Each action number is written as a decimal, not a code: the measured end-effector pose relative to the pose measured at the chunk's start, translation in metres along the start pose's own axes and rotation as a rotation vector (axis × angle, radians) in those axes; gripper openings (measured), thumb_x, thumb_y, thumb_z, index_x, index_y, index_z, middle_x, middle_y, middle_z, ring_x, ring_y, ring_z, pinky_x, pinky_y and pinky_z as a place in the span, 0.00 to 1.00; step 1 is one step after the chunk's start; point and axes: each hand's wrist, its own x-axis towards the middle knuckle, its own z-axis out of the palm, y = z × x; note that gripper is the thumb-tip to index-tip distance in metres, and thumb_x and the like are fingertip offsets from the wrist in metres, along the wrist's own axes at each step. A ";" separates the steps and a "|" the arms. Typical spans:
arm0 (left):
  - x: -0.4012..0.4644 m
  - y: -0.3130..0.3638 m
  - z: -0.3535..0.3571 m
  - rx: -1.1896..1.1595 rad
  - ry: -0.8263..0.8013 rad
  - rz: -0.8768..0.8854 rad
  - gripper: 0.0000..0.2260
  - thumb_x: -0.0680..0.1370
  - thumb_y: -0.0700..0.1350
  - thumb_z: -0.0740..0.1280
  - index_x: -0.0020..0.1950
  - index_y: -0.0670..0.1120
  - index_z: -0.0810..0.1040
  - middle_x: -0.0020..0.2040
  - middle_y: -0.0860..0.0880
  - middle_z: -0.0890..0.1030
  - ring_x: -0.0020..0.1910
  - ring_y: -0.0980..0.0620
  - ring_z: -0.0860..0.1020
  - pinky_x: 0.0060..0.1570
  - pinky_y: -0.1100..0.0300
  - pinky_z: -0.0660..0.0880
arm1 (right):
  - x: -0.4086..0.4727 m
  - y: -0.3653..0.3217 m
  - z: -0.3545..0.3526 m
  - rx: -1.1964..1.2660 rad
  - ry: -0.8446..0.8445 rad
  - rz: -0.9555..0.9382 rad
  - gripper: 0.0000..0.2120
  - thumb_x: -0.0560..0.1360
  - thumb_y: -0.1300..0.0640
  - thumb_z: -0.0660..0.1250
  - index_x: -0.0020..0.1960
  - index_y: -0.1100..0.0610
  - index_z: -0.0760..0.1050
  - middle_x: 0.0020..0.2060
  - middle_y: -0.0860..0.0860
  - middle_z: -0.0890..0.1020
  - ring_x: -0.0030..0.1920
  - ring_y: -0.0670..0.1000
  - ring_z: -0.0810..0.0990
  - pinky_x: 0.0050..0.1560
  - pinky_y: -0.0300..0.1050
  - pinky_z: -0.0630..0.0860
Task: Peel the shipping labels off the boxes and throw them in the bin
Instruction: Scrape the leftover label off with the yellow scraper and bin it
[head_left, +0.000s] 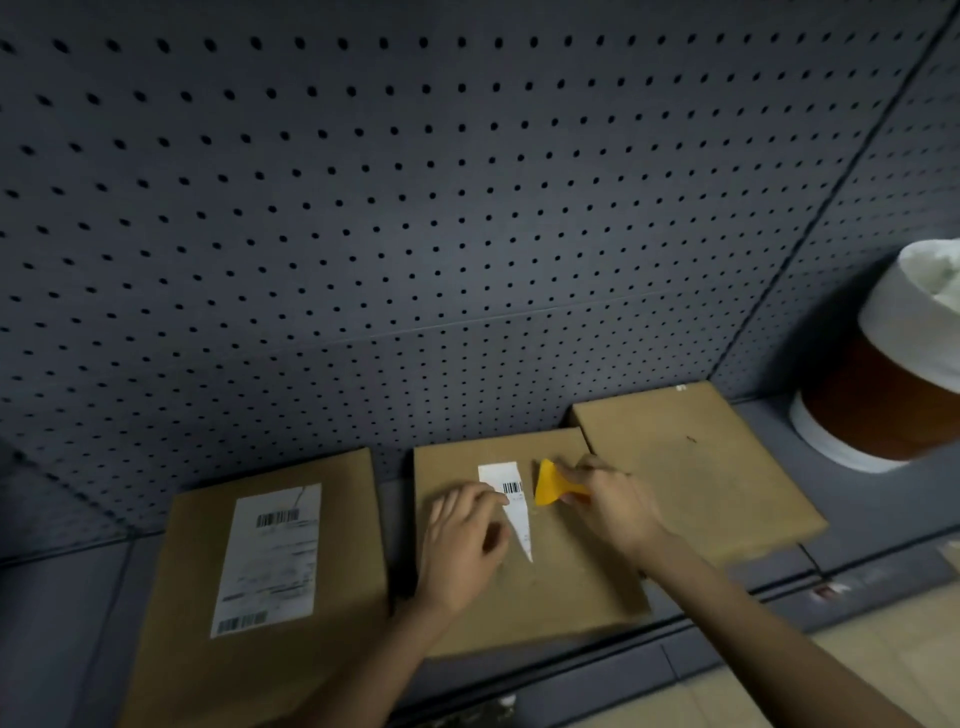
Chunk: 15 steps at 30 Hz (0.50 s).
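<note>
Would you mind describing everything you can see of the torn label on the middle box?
The torn label is a white paper remnant on the top face of the middle box, wide at its far end and tapering to a sharp point towards the person. A small black barcode is printed near its wide end, with faint print below. The left hand holds its left edge with the fingertips, while the yellow scraper in the right hand sits just to its right.

Three flat brown cardboard boxes are laid side by side along the pegboard. The left box (291, 561) carries a full white shipping label (270, 558) with barcodes. On the middle box (561, 582) a torn white label remnant (511, 501), tapering to a point, is left. The right box (691, 467) is bare. A brown bin (883, 400) with a white liner is set at far right.
</note>
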 end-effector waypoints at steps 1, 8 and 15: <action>-0.004 -0.001 0.004 0.003 -0.005 0.012 0.12 0.72 0.52 0.62 0.54 0.52 0.75 0.54 0.54 0.76 0.54 0.52 0.74 0.55 0.60 0.64 | -0.001 -0.003 0.002 -0.008 -0.001 0.007 0.21 0.78 0.47 0.59 0.70 0.44 0.64 0.60 0.49 0.73 0.51 0.59 0.80 0.48 0.51 0.76; 0.005 -0.003 0.014 -0.014 -0.046 -0.067 0.20 0.70 0.59 0.62 0.59 0.53 0.73 0.57 0.53 0.76 0.59 0.52 0.72 0.59 0.59 0.62 | 0.000 -0.014 0.001 -0.001 -0.003 0.043 0.19 0.77 0.50 0.60 0.68 0.45 0.67 0.60 0.50 0.74 0.53 0.59 0.79 0.50 0.50 0.75; 0.005 0.001 0.019 0.043 -0.048 0.020 0.22 0.69 0.61 0.63 0.58 0.53 0.73 0.55 0.54 0.77 0.57 0.52 0.73 0.58 0.58 0.62 | 0.001 -0.011 0.008 0.064 -0.011 0.076 0.18 0.77 0.51 0.62 0.67 0.47 0.70 0.59 0.51 0.75 0.54 0.60 0.79 0.50 0.50 0.75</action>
